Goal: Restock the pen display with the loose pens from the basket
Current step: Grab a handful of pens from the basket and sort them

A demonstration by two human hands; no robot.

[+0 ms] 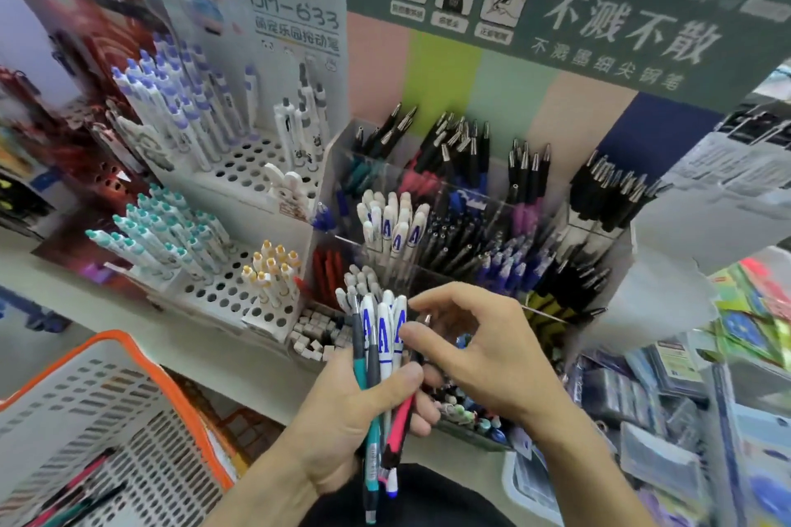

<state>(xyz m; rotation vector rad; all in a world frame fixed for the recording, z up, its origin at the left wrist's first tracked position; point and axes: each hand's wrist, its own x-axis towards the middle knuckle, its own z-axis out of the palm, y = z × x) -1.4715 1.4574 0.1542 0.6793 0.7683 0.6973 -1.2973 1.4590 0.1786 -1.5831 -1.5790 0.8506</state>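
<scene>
Pens (381,359) in a mixed bunch are standing upright in the left hand (364,411), in front of the clear pen display (471,227).

Three white caps with blue "A" marks are showing at the bunch's top, beside one grey barrel, one teal barrel and one pink-and-black barrel; the rest cannot be counted. The left hand's thumb and fingers are curling round the bunch. The right hand (479,347) is pinching at one white cap with thumb and forefinger. A few more pens are lying in the orange-rimmed basket (128,411) at lower left.
</scene>
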